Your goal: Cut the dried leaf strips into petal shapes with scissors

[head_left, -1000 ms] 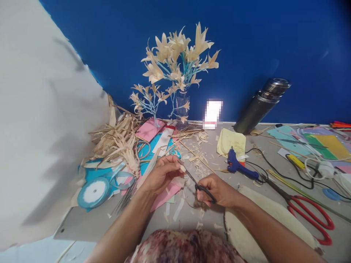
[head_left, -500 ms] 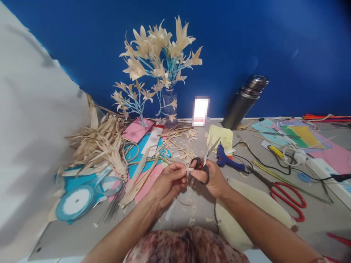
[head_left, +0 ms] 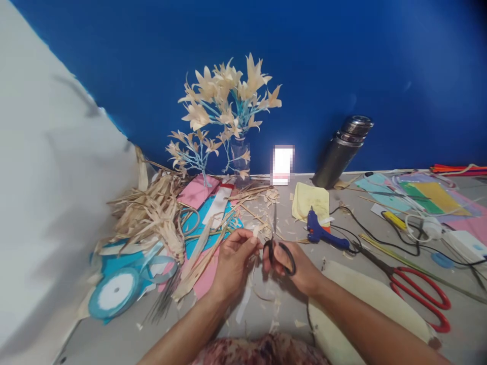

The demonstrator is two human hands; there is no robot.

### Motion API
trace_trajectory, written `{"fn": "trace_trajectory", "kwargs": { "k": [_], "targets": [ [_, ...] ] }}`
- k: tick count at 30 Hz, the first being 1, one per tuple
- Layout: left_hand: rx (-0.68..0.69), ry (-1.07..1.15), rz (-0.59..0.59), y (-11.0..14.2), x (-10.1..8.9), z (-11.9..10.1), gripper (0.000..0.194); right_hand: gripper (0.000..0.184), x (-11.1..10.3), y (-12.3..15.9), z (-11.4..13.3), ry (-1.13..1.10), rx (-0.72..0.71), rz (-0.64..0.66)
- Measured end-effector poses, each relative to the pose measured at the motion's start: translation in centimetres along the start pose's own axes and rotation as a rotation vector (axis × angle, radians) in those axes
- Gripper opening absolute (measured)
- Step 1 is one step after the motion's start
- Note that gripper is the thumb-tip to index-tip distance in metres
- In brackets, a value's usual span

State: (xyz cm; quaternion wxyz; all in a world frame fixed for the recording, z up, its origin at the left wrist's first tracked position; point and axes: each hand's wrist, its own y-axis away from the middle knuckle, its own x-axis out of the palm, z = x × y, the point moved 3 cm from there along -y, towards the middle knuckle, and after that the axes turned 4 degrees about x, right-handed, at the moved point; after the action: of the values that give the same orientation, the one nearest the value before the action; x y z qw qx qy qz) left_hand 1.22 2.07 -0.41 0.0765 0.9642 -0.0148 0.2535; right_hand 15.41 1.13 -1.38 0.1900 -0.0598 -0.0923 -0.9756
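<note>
Between the thumb and fingers of my left hand [head_left: 238, 261] is a small pale piece of corn husk [head_left: 256, 232], its tip poking up above the thumb. My right hand [head_left: 299, 266] is wrapped round the black handles of small scissors [head_left: 274, 228], fingers in the loops and the narrow blades pointing away from me. The two hands are close together over the table, with the scissors just right of the husk piece. Husk clippings [head_left: 272, 195] are strewn on the table beyond and below them.
Left lie a dried husk bundle [head_left: 155, 213], a blue ribbon roll [head_left: 114, 290] and thin wires [head_left: 165, 299]. Husk flowers [head_left: 228, 91] stand at the back. On the right are a blue glue gun [head_left: 325, 234], red-handled scissors [head_left: 420, 296], a leaning flask [head_left: 338, 157] and cables.
My right hand has turned, so the scissor blades now look narrow and point straight away. The husk piece has swung from sideways to upright in my left fingers. The view has tilted slightly up.
</note>
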Motion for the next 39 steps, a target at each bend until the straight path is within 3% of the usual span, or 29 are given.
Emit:
{"fn": "trace_trajectory", "kwargs": {
  "k": [3, 6, 39],
  "targets": [
    [0.062, 0.017, -0.048, -0.1, -0.1, 0.1, 0.018, 0.062, 1.4, 0.4, -1.0, -0.050, 0.063, 0.149],
    [0.109, -0.006, -0.068, -0.1, -0.2, 0.2, 0.017, 0.061, 2.1, 0.5, -1.9, -0.120, 0.112, 0.193],
    [0.096, 0.005, -0.050, 0.2, 0.3, -0.3, 0.017, 0.062, 1.8, 0.6, -1.5, -0.061, 0.076, 0.186]
  ]
}}
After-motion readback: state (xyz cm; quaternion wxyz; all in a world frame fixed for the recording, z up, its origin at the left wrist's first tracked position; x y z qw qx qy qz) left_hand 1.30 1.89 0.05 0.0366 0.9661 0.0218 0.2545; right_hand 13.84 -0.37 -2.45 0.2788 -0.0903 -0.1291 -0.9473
